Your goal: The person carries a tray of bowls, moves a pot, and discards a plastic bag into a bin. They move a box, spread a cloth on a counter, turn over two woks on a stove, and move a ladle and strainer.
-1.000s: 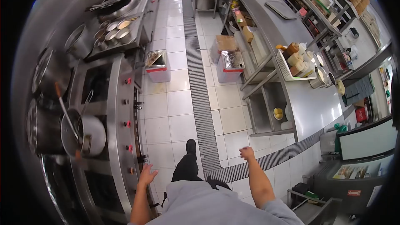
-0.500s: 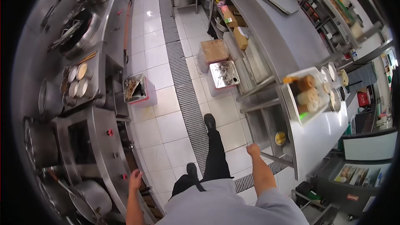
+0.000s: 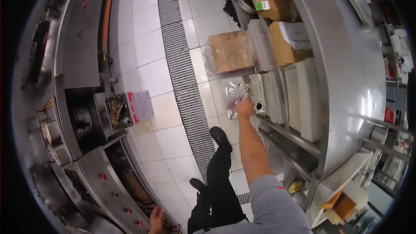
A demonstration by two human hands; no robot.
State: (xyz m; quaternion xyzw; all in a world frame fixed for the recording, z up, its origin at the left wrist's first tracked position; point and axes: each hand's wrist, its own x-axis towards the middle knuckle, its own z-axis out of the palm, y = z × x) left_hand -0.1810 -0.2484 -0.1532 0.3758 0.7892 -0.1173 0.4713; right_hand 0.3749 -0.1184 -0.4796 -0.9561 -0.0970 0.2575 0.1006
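Bright, even light from overhead fills the scene. Right of the fingers of the right hand, the steel counter throws back broad white glare; the floor tiles left of them carry a soft sheen. Below the fingers, the left hand is slightly blurred. Fisheye distortion bends every edge, and black vignette swallows the corners.

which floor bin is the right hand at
The clear bin of metal utensils, under the right hand. The brown-topped bin lies beyond it; the red-and-white bin stands across the drain.
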